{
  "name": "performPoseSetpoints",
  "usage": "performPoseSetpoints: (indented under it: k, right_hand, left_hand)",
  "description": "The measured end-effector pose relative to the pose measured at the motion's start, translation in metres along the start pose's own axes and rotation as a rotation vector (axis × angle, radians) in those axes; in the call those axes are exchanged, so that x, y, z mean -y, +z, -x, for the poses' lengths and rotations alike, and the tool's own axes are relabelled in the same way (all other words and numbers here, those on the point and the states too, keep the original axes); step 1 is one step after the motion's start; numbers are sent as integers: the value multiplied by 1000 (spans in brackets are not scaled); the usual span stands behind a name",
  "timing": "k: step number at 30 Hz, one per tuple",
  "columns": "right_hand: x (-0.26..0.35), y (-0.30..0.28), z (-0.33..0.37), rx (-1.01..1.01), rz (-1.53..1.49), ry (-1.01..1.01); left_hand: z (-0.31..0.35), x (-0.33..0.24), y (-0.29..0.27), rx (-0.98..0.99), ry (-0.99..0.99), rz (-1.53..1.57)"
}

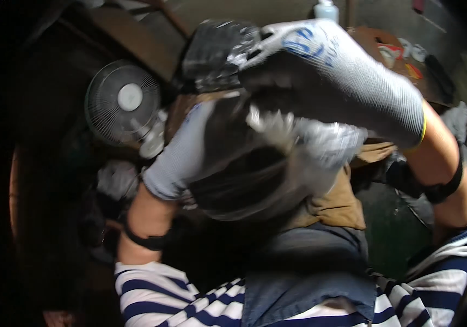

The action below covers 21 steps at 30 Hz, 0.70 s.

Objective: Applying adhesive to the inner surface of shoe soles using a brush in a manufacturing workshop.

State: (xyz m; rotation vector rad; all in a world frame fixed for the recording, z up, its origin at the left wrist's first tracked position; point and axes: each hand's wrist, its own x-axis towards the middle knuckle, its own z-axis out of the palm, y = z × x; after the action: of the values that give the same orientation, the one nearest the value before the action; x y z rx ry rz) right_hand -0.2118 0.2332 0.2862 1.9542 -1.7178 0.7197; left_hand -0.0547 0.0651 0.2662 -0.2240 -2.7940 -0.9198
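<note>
Both of my hands wear grey knit gloves with black-coated palms. My left hand [214,128] is closed on a clear plastic bag [326,150], near its bunched upper part. Something dark shows through the bag's lower left, too blurred to name. Above and to the right, my right hand [304,76] is bent over with its fingers closed at the bag's gathered plastic. Its fingertips are partly hidden and smeared by motion. Just beyond the hands lies a black bundle [214,54] in shiny clear wrap, close to my right fingers.
A round fan [127,101] with a white hub stands at the left. At the far right, a brown board [375,41] carries several small things. A pale bottle [326,11] stands at the far edge. Tan cloth [334,204] lies over my lap.
</note>
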Motion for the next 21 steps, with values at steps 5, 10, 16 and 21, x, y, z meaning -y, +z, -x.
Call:
performPoseSetpoints:
  k: [5,10,16,21]
  right_hand:
    - [-9,65,-9,-91,46,-344]
    - [-1,135,70,151,-160,-40]
    - [41,142,150,-119,-710,671]
    - [57,150,148,-41,-320,699]
  left_hand:
    - [33,25,70,-468,-143,86]
    - [44,53,171,-619,-356,131]
    - [63,70,169,-402,-434,434]
    - [28,64,152,-586,-379,245]
